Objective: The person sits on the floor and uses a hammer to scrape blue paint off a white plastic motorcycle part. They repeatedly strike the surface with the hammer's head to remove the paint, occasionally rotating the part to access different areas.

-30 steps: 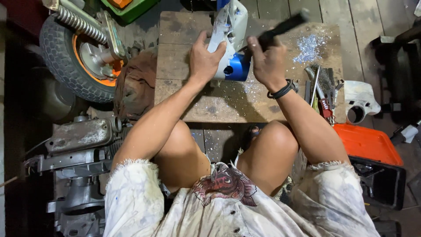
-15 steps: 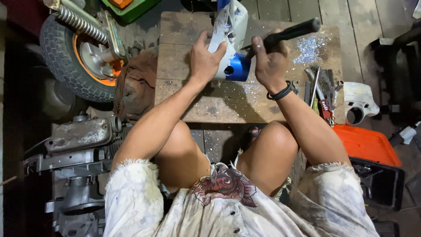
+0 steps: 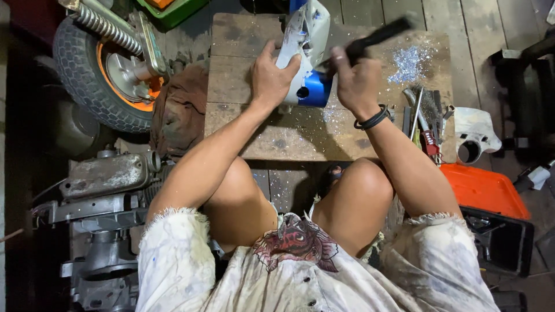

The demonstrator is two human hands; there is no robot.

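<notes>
Pressing my left hand flat around the white-and-blue housing on the wooden board, I clench my right hand on a dark tool handle

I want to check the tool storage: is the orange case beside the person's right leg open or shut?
Open. The orange lid lies flat beside the black tray, whose inside shows.
</notes>
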